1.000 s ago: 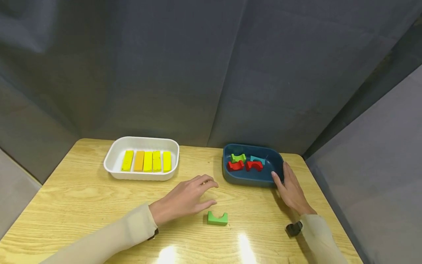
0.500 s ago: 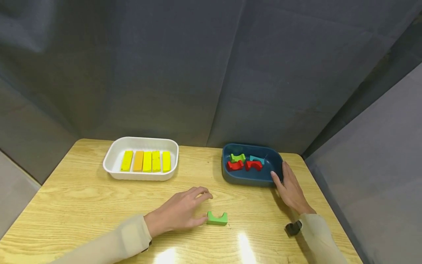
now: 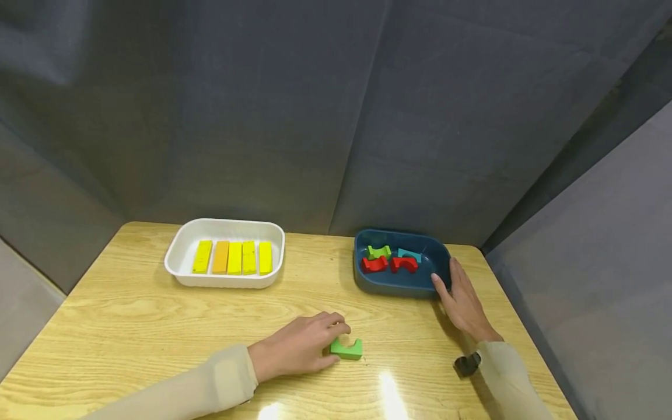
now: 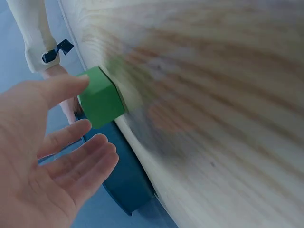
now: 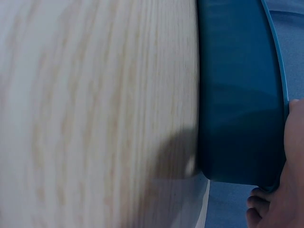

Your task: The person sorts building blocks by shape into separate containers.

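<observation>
A green arch-shaped toy block [image 3: 349, 352] lies on the wooden table, its notch facing away from me. My left hand [image 3: 296, 345] is at its left end, thumb on the near side and index finger on the far side. In the left wrist view, the thumb tip overlaps the green block [image 4: 100, 99], and the other fingers are loosely spread beneath. My right hand [image 3: 466, 306] grips the right end of a dark blue tray [image 3: 394, 287], thumb over the rim and fingers along the outside. Several notched blocks lie in it, including a red block [image 3: 405, 264] and a teal block [image 3: 410, 254].
A white tray [image 3: 223, 280] stands at the back left, holding a row of yellow blocks and an orange block [image 3: 220, 258]. Dark cloth [image 3: 262, 116] hangs behind the wooden table [image 3: 131, 326]. A grey panel [image 3: 604, 262] borders the right side.
My left hand has come down toward me, then slid right to the green block, bringing thumb and index finger to either side of its end. The right hand stays on the blue tray.
</observation>
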A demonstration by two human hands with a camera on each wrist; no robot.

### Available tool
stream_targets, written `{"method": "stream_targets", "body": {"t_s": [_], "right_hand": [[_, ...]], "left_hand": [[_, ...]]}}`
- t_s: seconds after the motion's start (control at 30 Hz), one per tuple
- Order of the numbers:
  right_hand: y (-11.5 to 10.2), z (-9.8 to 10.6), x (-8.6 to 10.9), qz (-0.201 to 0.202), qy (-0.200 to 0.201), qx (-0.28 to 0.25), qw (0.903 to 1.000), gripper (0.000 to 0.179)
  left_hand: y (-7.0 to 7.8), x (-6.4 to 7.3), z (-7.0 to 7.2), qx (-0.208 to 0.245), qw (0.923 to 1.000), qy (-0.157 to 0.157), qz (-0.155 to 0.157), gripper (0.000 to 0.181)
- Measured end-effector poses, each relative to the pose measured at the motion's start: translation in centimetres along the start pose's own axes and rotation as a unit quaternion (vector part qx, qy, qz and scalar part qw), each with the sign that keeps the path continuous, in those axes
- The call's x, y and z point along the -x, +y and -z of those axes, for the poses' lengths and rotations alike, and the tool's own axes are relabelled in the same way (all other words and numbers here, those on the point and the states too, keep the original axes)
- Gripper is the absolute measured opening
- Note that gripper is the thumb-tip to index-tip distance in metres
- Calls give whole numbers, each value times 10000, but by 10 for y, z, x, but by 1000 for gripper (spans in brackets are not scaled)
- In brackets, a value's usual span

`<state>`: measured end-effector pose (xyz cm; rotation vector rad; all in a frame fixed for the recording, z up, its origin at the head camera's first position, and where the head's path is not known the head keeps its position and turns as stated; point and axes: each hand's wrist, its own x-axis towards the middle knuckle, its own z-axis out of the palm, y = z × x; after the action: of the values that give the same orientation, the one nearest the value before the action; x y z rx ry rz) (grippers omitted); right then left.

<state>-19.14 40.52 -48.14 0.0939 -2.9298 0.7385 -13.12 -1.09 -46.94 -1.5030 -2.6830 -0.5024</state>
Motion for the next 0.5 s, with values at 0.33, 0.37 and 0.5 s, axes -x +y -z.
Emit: {"method": "stream_targets", "body": {"t_s": [0.33, 0.37, 0.5], "right_hand": [[-2, 0, 1, -14, -8, -26, 10000, 89], [-2, 0, 1, -11, 0, -21, 10000, 88], [-1, 1, 1, -1, -11, -51, 10000, 89]], "left_hand": [[3, -6, -4, -340, 9993, -113, -43, 45], [3, -7, -4, -367, 9992, -119, -33, 45], [4, -8, -4, -425, 9990, -138, -40, 40]]}}
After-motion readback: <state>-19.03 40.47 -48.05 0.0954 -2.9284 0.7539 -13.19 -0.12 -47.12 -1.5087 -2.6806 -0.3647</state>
